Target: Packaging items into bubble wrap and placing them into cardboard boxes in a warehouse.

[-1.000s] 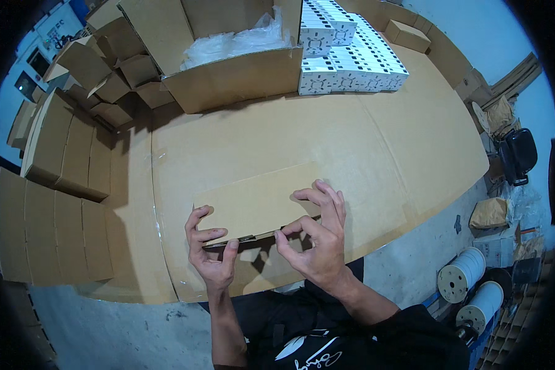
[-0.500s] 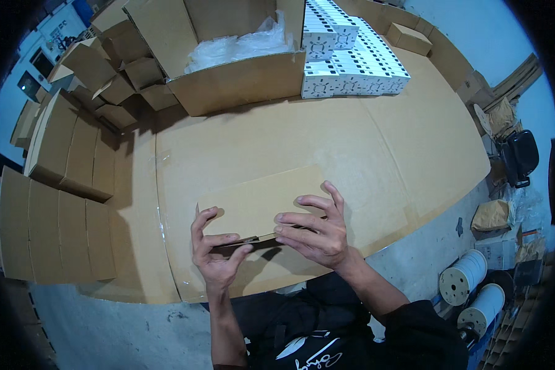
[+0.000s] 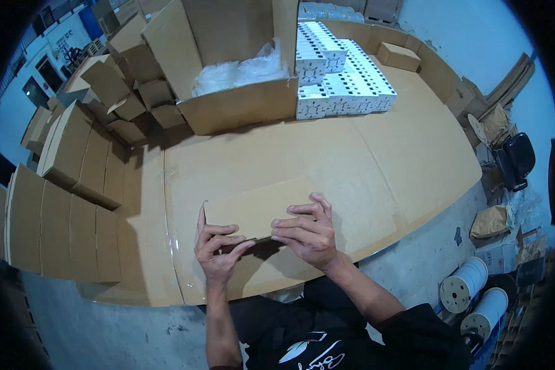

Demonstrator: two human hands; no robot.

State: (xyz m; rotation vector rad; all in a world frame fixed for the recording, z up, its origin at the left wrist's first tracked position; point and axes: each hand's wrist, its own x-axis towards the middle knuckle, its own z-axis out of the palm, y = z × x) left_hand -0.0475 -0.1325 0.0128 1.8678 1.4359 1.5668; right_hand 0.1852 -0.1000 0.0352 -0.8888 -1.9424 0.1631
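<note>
Cardboard sheeting covers the whole worktable [image 3: 376, 160] in front of me, taped at the seams, with a concrete floor below its near edge. My left hand [image 3: 214, 250] is at the near left corner of a flat brown cardboard blank [image 3: 256, 209] lying on the table close to me. The thumb runs up along the blank's left edge and the fingers curl in over its near edge, gripping it. My right hand [image 3: 308, 234] is on the blank's near right part, palm down, fingers half spread and bent, their tips pressing on the top face near the near edge. Whether the thumb hooks under the edge, I can't tell. A dark gap shows under the blank's near edge between the two hands, so that edge is lifted a little off the table.

Far across the table I see a big open carton [image 3: 228, 80] with clear plastic film inside. Just right of it, rows of small white boxes [image 3: 339, 74] are packed tight. Stacks of folded brown boxes [image 3: 74, 154] stand off to my left. Two spools [image 3: 465, 293] lie on the floor to my lower right.
</note>
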